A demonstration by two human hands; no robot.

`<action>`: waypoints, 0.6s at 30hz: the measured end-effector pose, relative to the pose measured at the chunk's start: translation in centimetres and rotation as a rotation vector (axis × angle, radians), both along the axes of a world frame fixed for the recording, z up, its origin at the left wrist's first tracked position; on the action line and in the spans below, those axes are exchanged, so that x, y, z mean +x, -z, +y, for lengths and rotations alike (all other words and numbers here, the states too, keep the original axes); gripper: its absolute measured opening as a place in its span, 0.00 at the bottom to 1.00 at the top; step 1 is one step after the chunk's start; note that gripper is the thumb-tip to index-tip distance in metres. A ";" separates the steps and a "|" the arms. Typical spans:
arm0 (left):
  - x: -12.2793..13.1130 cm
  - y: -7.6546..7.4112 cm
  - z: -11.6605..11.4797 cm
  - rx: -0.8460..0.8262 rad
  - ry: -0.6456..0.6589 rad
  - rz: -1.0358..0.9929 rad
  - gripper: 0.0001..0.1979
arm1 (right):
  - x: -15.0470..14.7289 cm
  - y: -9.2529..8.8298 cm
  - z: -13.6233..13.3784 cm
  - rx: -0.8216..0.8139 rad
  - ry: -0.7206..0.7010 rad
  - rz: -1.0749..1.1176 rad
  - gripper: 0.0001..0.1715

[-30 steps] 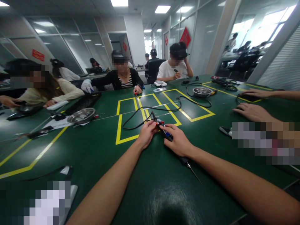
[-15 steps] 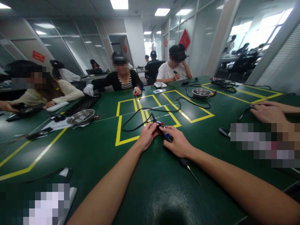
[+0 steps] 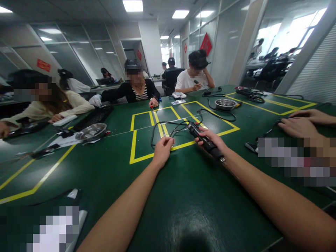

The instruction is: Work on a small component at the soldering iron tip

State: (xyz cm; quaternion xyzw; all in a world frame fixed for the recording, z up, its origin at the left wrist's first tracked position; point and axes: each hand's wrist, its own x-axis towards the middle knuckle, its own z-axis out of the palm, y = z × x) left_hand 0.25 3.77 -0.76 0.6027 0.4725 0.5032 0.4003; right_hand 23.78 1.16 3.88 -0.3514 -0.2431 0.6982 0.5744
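My right hand (image 3: 214, 140) is wrapped round a black electric screwdriver (image 3: 204, 140). Its metal tip points toward my right forearm and its cord end faces away from me. Left of it, apart from the screwdriver, my left hand (image 3: 163, 151) is closed in a pinch, thumb against the fingers. Whatever may be between those fingertips is hidden. A black cord (image 3: 153, 134) loops over the table just beyond both hands and runs toward the screwdriver's rear end.
Yellow tape (image 3: 133, 147) marks rectangles on the green table (image 3: 168, 196). Steel bowls stand left (image 3: 91, 132) and at the back right (image 3: 225, 104). Co-workers sit across the table. At the right edge another person's hands (image 3: 299, 126) rest near a cable.
My hands have moved apart. The right hand has lifted and turned the screwdriver, moving it away from the left hand. The cord loop has shifted.
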 end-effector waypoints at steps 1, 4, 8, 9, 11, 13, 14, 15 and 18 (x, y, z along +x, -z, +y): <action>-0.1 0.0 0.0 0.023 -0.022 0.065 0.14 | 0.7 0.2 0.5 -0.058 0.001 0.108 0.28; -0.2 -0.2 -0.1 0.062 -0.054 0.197 0.15 | 1.9 1.1 1.3 -0.165 -0.014 0.314 0.23; -0.2 -0.6 -0.3 0.077 -0.083 0.272 0.15 | 1.8 1.6 1.3 -0.151 -0.030 0.321 0.23; -0.3 -0.7 -0.2 0.075 -0.105 0.285 0.15 | 1.6 1.6 1.2 -0.144 -0.019 0.292 0.24; -0.6 -0.8 0.0 0.054 -0.161 0.315 0.14 | 1.2 1.6 1.2 -0.136 0.010 0.213 0.26; -1.1 -0.9 0.4 0.022 -0.234 0.353 0.13 | 0.7 1.6 1.1 -0.104 0.024 0.106 0.29; -1.4 -1.0 0.6 0.006 -0.279 0.376 0.12 | 0.5 1.6 1.0 -0.075 0.013 0.040 0.30; -1.8 -1.0 0.8 -0.010 -0.328 0.399 0.12 | 0.3 1.6 0.9 -0.040 -0.004 -0.029 0.31; -3.0 -0.9 1.4 -0.039 -0.485 0.458 0.10 | -0.6 1.5 -0.1 0.071 -0.075 -0.224 0.34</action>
